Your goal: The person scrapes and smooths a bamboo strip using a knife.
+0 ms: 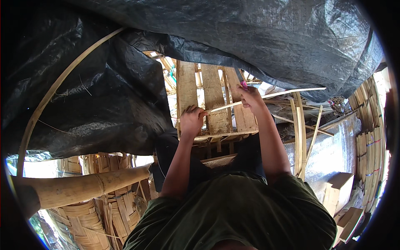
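A long, thin, pale bamboo strip [281, 92] slants across in front of me, its free end reaching out to the right. My left hand [192, 120] is closed on its left part, thumb along the strip, over a bench of wooden slats [216, 93]. Higher and to the right, my right hand [251, 100] is closed where the strip passes. A small pink thing [243, 85] shows at its fingers; most of it is hidden, so its kind cannot be told.
Black plastic sheeting [271, 37] hangs ahead and at left, with a bent bamboo strip [54, 87] against it. A thick bamboo pole [96, 185] lies at left near woven bamboo [79, 216]. At right are upright strips [298, 137], silvery sheeting [333, 146] and wooden blocks [338, 191].
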